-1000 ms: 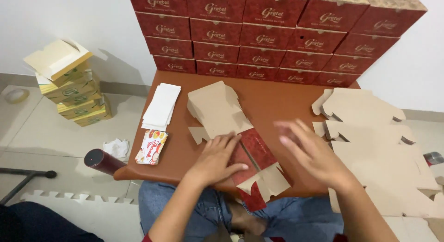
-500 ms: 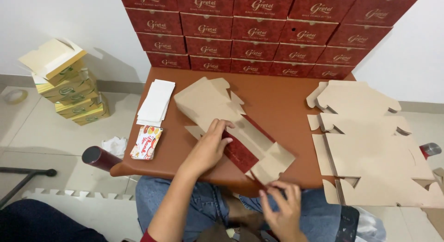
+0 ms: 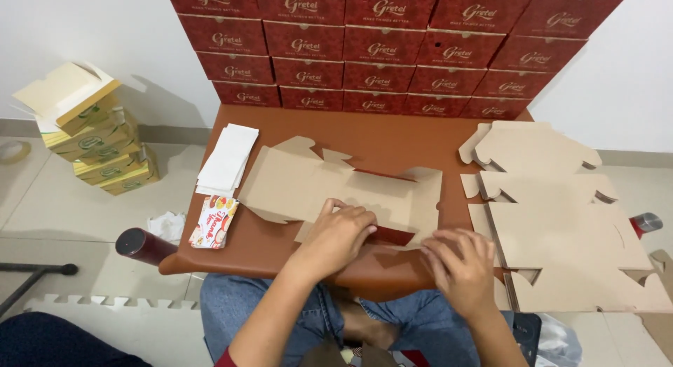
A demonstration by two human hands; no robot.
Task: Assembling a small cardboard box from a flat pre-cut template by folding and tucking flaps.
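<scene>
White wall and pale floor tiles frame a low brown table. At its far edge, red boxes stand stacked in rows against the wall, probably to keep the work area free. On the right, a pile of flat blanks lies within easy reach. On the floor to the left is a leaning stack of yellow boxes.

One blank lies unfolded on the table, brown side up, just in front of the person. The left hand presses flat on its near edge, fingers bent, seemingly to hold a fold down. The right hand rests half-open on the near right flap, gripping nothing that I can see.

White sheets and a small red-and-white packet lie at the left edge.
</scene>
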